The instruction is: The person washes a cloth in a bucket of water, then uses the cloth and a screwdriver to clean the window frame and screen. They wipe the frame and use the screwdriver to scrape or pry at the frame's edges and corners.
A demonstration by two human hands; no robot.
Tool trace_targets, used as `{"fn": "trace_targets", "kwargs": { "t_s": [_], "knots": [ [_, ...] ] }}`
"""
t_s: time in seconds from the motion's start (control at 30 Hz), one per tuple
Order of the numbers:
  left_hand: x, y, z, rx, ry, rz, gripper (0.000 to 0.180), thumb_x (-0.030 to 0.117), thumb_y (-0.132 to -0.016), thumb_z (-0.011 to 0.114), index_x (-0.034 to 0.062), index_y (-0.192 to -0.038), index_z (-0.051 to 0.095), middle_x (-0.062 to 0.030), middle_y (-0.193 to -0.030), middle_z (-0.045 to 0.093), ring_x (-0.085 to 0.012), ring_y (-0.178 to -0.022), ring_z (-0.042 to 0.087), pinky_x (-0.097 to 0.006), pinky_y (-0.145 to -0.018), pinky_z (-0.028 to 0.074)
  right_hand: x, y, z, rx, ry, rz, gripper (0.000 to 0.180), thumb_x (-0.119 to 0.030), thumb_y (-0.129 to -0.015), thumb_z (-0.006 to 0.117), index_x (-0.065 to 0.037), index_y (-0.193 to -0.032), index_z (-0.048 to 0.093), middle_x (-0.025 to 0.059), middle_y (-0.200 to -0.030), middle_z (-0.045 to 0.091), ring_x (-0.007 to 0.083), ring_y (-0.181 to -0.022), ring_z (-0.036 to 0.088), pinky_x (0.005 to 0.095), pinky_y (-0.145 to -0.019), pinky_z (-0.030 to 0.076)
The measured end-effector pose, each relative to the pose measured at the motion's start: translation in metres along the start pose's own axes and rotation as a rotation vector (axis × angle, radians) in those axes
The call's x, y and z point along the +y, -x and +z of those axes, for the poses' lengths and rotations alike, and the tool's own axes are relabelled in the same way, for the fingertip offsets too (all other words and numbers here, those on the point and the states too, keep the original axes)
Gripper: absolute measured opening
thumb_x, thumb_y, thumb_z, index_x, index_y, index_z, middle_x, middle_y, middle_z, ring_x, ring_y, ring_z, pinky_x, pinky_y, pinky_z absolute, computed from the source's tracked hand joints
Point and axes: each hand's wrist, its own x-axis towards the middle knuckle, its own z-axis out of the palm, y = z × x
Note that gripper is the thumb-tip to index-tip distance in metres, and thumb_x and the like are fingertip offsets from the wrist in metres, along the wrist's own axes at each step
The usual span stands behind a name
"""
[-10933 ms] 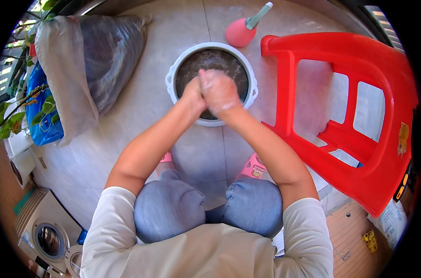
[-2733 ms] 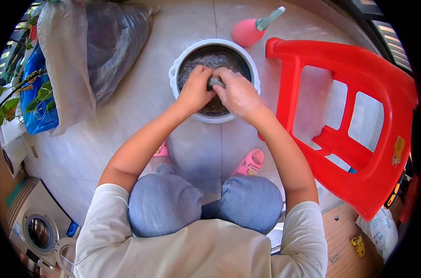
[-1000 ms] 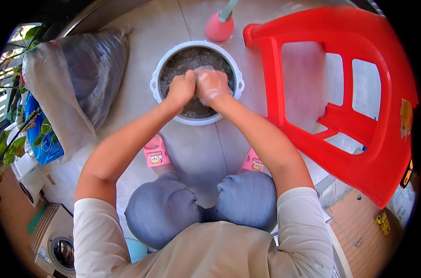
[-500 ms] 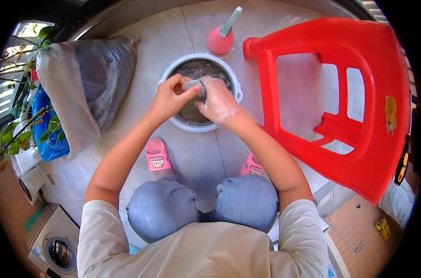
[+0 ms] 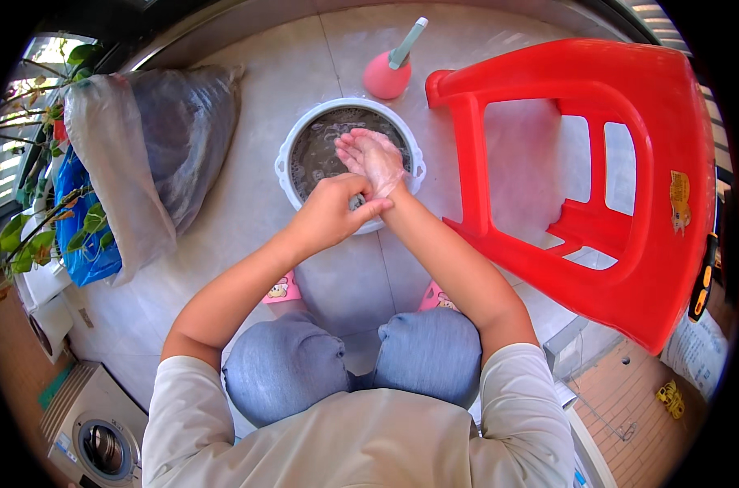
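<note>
My right hand point(image 5: 374, 161) is held palm up above a white basin point(image 5: 283, 164) of murky, foamy water. Its fingers are stretched out, and a wet sheen covers the palm and wrist. Curled against the right wrist, my left hand point(image 5: 334, 210) has its thumb along the near side of it. A small grey piece point(image 5: 356, 200) shows between the left thumb and fingers. Most of that piece is hidden, and its kind cannot be made out.
Beyond the basin stands a pink spray bottle point(image 5: 387, 75) with a pale green neck. A large red plastic stool point(image 5: 548, 73) lies tipped at the right. Plastic bags point(image 5: 182, 138) and a plant point(image 5: 15, 236) are at the left, a washing machine point(image 5: 101, 431) lower left.
The hands have come nearer to me and parted from their shared hold on the grey piece. The right palm has turned up and opened; the left hand has moved onto the right wrist.
</note>
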Motion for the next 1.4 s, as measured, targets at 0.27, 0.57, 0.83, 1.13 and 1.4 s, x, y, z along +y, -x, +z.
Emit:
{"fn": "trace_targets", "kwargs": {
  "t_s": [0.27, 0.57, 0.83, 1.13, 1.4],
  "knots": [
    [0.014, 0.009, 0.015, -0.086, 0.245, -0.181, 0.02, 0.018, -0.088, 0.058, -0.0005, -0.08, 0.058, -0.0039, -0.069, 0.053, -0.0097, -0.061, 0.048, -0.029, -0.056, 0.042, -0.003, -0.007, -0.001, -0.074, 0.078, -0.014, 0.037, -0.017, -0.088, 0.054, 0.003, -0.119, 0.047, 0.0128, -0.105, 0.06, 0.0211, -0.095, 0.06, 0.0302, -0.085, 0.048],
    [-0.032, 0.004, -0.024, 0.138, 1.061, -0.669, 0.035, 0.005, -0.085, 0.057, 0.0057, -0.117, 0.043, -0.0082, -0.11, 0.052, -0.0204, -0.101, 0.056, -0.038, -0.089, 0.047, -0.022, 0.022, -0.032, -0.395, 0.776, -0.277, 0.036, -0.017, -0.083, 0.061, 0.003, -0.113, 0.056, 0.0112, -0.102, 0.062, 0.016, -0.092, 0.059, 0.0266, -0.079, 0.048],
    [-0.017, -0.008, -0.035, 0.047, 0.959, -0.533, 0.034, 0.002, -0.086, 0.055, 0.005, -0.118, 0.045, -0.0074, -0.108, 0.056, -0.0186, -0.102, 0.056, -0.037, -0.086, 0.049, -0.041, 0.031, -0.016, -0.4, 0.9, -0.145, 0.028, -0.018, -0.082, 0.062, -0.001, -0.103, 0.059, 0.0066, -0.091, 0.061, 0.0118, -0.087, 0.056, 0.0276, -0.075, 0.046],
    [0.051, 0.015, -0.099, 0.14, 0.545, -0.422, 0.048, 0.006, -0.077, 0.053, 0.0065, -0.125, 0.046, -0.0062, -0.124, 0.048, -0.0185, -0.119, 0.043, -0.035, -0.099, 0.035, -0.101, 0.109, 0.042, -0.309, 0.709, -0.152, 0.024, -0.022, -0.09, 0.053, -0.002, -0.101, 0.058, 0.0038, -0.089, 0.059, 0.0096, -0.084, 0.053, 0.0247, -0.075, 0.043],
    [0.224, 0.047, -0.152, 0.011, -0.05, -0.055, 0.028, 0.012, -0.075, 0.066, 0.003, -0.101, 0.06, -0.0115, -0.097, 0.061, -0.0199, -0.094, 0.056, -0.034, -0.082, 0.043, -0.194, 0.25, 0.133, -0.469, 1.184, -0.673, 0.026, -0.019, -0.082, 0.059, -0.001, -0.101, 0.059, 0.0207, -0.094, 0.061, 0.0366, -0.091, 0.057, 0.0392, -0.081, 0.045]
  ]
}}
